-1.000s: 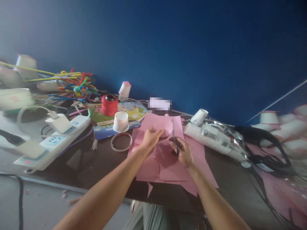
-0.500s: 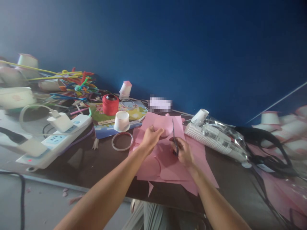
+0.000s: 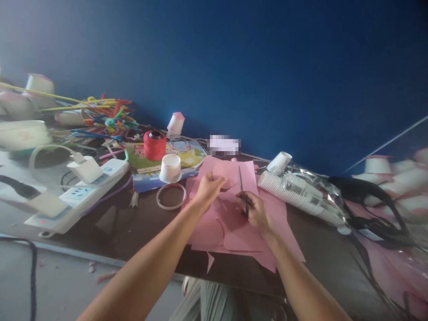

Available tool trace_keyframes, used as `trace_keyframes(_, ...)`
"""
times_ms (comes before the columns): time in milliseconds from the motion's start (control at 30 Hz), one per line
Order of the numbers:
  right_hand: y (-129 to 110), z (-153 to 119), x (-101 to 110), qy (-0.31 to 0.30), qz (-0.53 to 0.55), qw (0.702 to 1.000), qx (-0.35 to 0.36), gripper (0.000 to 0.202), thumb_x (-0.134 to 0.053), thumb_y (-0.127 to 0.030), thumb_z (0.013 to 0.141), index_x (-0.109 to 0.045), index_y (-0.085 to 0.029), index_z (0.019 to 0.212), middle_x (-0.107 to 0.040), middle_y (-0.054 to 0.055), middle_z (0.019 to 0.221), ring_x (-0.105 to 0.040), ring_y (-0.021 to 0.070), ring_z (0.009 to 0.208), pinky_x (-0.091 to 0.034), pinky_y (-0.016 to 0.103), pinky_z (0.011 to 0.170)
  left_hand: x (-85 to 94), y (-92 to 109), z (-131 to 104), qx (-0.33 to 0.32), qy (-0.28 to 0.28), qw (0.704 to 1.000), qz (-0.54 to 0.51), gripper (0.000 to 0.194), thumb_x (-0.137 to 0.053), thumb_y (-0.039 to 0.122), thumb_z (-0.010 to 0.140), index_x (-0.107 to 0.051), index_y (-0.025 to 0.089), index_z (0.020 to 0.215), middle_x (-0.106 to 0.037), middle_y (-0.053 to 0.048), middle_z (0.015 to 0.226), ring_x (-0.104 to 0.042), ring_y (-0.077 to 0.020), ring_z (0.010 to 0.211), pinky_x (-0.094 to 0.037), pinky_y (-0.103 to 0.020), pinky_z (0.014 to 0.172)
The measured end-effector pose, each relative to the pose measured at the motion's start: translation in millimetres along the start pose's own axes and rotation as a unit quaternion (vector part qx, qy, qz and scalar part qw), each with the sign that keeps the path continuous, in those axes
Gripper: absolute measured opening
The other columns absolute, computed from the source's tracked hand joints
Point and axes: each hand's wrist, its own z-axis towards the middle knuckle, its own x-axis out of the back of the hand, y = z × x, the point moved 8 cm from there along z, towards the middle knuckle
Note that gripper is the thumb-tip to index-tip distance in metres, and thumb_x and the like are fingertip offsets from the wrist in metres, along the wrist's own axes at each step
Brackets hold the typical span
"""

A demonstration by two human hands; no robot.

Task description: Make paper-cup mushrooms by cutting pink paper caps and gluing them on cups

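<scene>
My left hand (image 3: pixel 213 186) pinches a rounded piece of pink paper (image 3: pixel 226 172) between thumb and fingers, held above the pink sheets. In my right hand (image 3: pixel 254 210) is a pair of scissors (image 3: pixel 244 191), its blades pointing away from me, just right of the rounded piece. Whether the blades touch the paper I cannot tell. Beneath both hands lie several overlapping pink paper sheets (image 3: pixel 245 236), one with a curved cut edge at the lower left. A small pointed pink scrap (image 3: pixel 210 262) lies at the sheets' front edge.
Left of the sheets are a roll of tape (image 3: pixel 171 196), a paper cup (image 3: pixel 170 168), a red thread spool (image 3: pixel 154 146) on a booklet (image 3: pixel 143 180), and a power strip (image 3: pixel 80 196). Colourful pipe cleaners (image 3: pixel 113 117) lie behind. Stacked paper cups (image 3: pixel 294 192) lie right. A blue wall stands behind.
The pink piece in my left hand has turned, and its rounded shape shows more fully. My right hand and the scissors have barely moved.
</scene>
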Motion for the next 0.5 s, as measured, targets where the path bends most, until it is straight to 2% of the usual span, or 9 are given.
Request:
trace_keyframes(100, -2, 0, 0, 0.008, 0.016, 1.0, 0.0, 0.028, -0.062, -0.041, 0.073, -0.056, -0.017, 0.086, -0.047, -0.005, 0.056, -0.045, 0.009, 0.049, -0.038, 0.021, 0.047, -2.5, 7, 3, -0.034, -0.033, 0.998, 0.043, 0.014, -0.067, 0.024, 0.06, -0.061, 0.012, 0.064, -0.057, 0.0, 0.059, -0.056, -0.0122, 0.054, -0.051, -0.026, 0.053)
trace_keyframes(233, -8, -1, 11, 0.051, -0.027, 0.998, 0.008, 0.028, -0.059, -0.043, 0.075, -0.057, -0.017, 0.086, -0.047, -0.005, 0.052, -0.044, 0.0094, 0.044, -0.036, 0.021, 0.044, -0.8, 5, 5, -0.024, -0.038, 0.999, 0.027, 0.023, -0.068, 0.028, 0.061, -0.066, 0.012, 0.077, -0.065, -0.006, 0.075, -0.061, -0.0158, 0.064, -0.053, -0.028, 0.056)
trace_keyframes(300, -11, -1, 19, 0.084, -0.086, 0.993, 0.017, 0.029, -0.058, -0.044, 0.075, -0.059, -0.017, 0.086, -0.053, -0.003, 0.054, -0.049, 0.0118, 0.048, -0.038, 0.022, 0.046, -0.9, 3, 5, -0.024, -0.041, 0.999, 0.018, 0.026, -0.069, 0.029, 0.06, -0.067, 0.012, 0.08, -0.066, -0.007, 0.079, -0.061, -0.0163, 0.066, -0.053, -0.028, 0.056)
trace_keyframes(367, -14, -1, 27, 0.114, -0.155, 0.981, 0.025, 0.029, -0.057, -0.043, 0.075, -0.061, -0.017, 0.087, -0.062, 0.002, 0.066, -0.057, 0.0157, 0.058, -0.042, 0.024, 0.053, -0.3, 2, 6, -0.025, -0.042, 0.999, 0.016, 0.028, -0.07, 0.031, 0.061, -0.067, 0.012, 0.081, -0.066, -0.007, 0.079, -0.061, -0.0155, 0.063, -0.052, -0.027, 0.055)
trace_keyframes(433, -16, -1, 31, 0.139, -0.231, 0.963, 0.028, 0.03, -0.055, -0.042, 0.076, -0.062, -0.017, 0.091, -0.067, 0.006, 0.077, -0.062, 0.0193, 0.069, -0.044, 0.027, 0.062, 0.9, -1, 7, -0.017, -0.038, 0.999, 0.022, 0.028, -0.068, 0.033, 0.063, -0.065, 0.012, 0.081, -0.065, -0.006, 0.074, -0.061, -0.0145, 0.057, -0.05, -0.025, 0.052)
trace_keyframes(500, -19, -1, 33, 0.153, -0.313, 0.937, 0.025, 0.033, -0.053, -0.039, 0.077, -0.061, -0.016, 0.099, -0.068, 0.007, 0.08, -0.063, 0.0218, 0.075, -0.043, 0.031, 0.07, 1.1, -4, 6, -0.004, -0.038, 0.999, 0.024, 0.025, -0.066, 0.034, 0.066, -0.064, 0.012, 0.078, -0.064, -0.005, 0.067, -0.06, -0.0137, 0.051, -0.048, -0.024, 0.049)
